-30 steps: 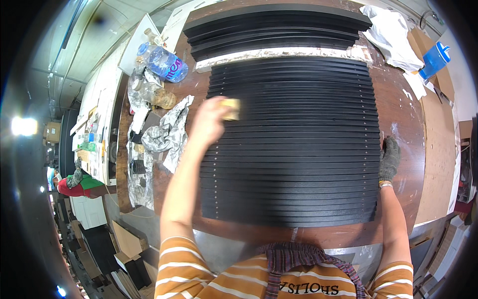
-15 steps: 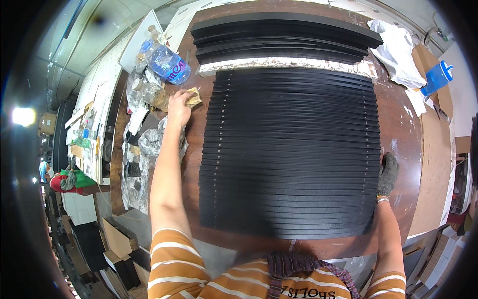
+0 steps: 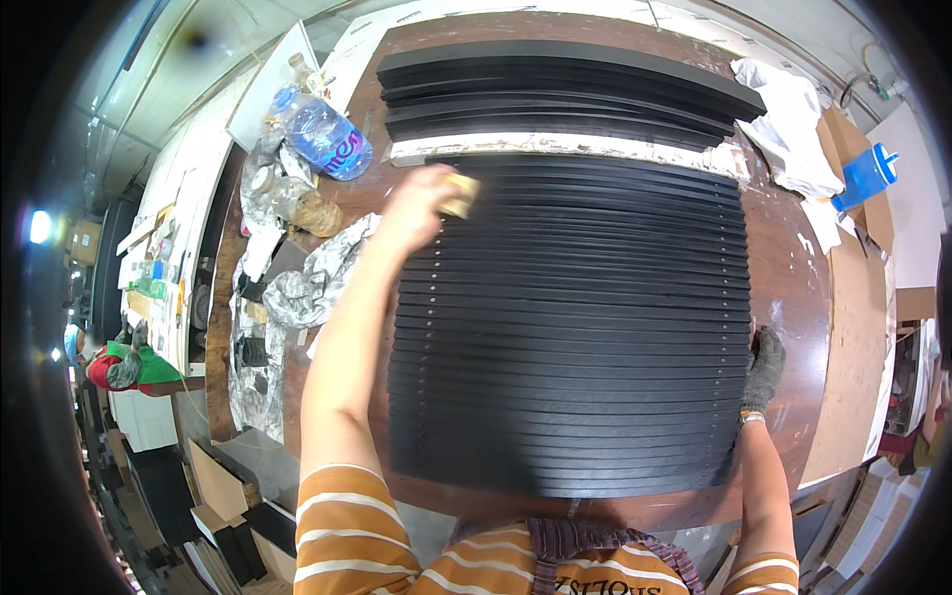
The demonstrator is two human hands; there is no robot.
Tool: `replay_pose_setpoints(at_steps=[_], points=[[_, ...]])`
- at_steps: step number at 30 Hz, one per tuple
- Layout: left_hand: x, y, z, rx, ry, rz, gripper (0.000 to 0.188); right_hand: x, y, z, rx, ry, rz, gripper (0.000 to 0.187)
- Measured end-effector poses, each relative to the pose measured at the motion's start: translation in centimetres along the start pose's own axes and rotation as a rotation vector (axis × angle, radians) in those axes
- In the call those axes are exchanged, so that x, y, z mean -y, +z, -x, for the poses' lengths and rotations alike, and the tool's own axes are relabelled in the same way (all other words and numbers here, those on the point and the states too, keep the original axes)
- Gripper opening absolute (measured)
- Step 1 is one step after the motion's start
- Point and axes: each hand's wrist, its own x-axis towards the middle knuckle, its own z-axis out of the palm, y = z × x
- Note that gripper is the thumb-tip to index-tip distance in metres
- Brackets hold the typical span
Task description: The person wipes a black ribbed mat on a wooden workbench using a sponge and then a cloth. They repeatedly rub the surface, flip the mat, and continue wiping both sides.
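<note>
My bare left hand (image 3: 421,206) is closed on a small yellowish sponge-like pad (image 3: 460,195), blurred by motion. It is over the upper left corner of a wide panel of black slats (image 3: 575,317), laid side by side across the table. Small light dots run down the slats near both ends. On my right hand (image 3: 765,367) is a dark grey knitted glove; it rests against the right ends of the slats, its fingers mostly turned out of sight.
Beyond a pale paint-smeared strip (image 3: 555,149) lie more long black slats (image 3: 565,84). At left are a large clear bottle (image 3: 322,134), a smaller bottle with brown contents (image 3: 302,203) and crumpled plastic (image 3: 307,288). A white bag (image 3: 783,129) and blue bottle (image 3: 866,178) are far right.
My left hand has moved right with the pad, from beside the bottles to over the upper left corner of the slats. My right hand stays at their right ends.
</note>
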Motion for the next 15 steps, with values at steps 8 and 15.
replay_pose_setpoints(at_steps=[8,15], points=[[6.5,-1.0,0.5,-0.072,-0.193,-0.010,0.046,0.7,-0.1,-0.1,-0.059,-0.062,0.058,0.041],[-0.1,-0.3,-3.1,-0.168,-0.247,-0.249,0.043,1.1,0.2,0.0,-0.061,0.011,-0.002,0.043]])
